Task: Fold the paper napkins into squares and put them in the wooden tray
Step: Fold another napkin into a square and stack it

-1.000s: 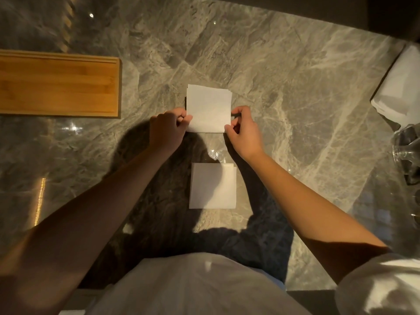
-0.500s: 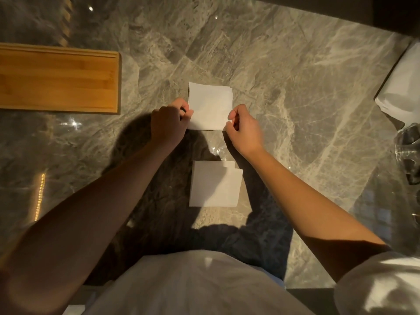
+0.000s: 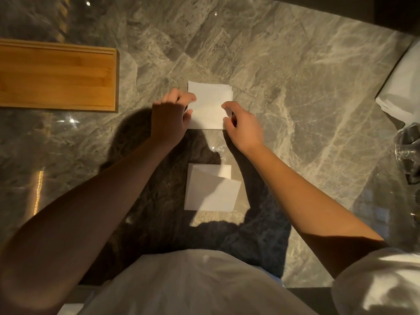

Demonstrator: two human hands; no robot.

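Both hands pinch a folded white napkin (image 3: 209,103) on a marble counter (image 3: 295,87), left hand (image 3: 169,119) and right hand (image 3: 244,126) gripping opposite edges. A second napkin (image 3: 211,192) lies nearer; the wooden tray (image 3: 56,76) sits far left.

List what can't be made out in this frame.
- Wooden tray, head view: left end cut off by the frame edge.
- Folded napkin: side edges covered by left hand and right hand.
- White stack and glass object at right: cropped, identity unclear.
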